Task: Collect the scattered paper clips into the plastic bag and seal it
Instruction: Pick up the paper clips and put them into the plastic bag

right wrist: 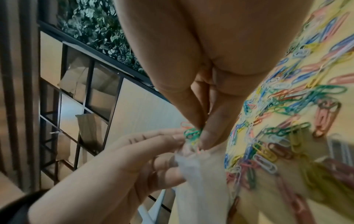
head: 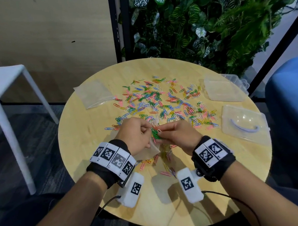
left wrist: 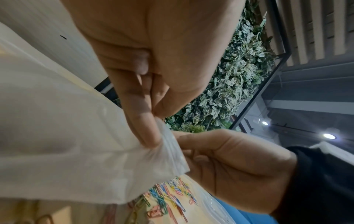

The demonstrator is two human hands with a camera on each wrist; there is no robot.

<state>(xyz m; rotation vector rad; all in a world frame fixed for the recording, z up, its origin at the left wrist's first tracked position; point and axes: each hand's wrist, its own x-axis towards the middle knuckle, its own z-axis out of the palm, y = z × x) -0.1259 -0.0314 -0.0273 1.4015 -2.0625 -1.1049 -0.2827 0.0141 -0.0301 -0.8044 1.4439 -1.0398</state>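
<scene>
Colourful paper clips (head: 161,102) lie scattered across the middle of the round wooden table (head: 84,138). My left hand (head: 147,131) pinches the rim of a small clear plastic bag (head: 153,148) just above the table's near half. In the left wrist view the left hand (left wrist: 155,125) holds the bag (left wrist: 76,151) by its top edge between thumb and forefinger. My right hand (head: 162,131) pinches a bunch of mostly green clips (head: 156,135) right at the bag's mouth. The right wrist view shows this hand (right wrist: 201,131), the bunch (right wrist: 192,133) and the bag (right wrist: 201,174) below it.
A second clear bag (head: 94,94) lies flat at the table's far left. Two clear plastic boxes (head: 223,88) (head: 245,123) sit along the right edge. More clips (head: 167,169) lie under my hands. A white chair (head: 3,82) stands to the left and a plant wall (head: 207,14) rises behind.
</scene>
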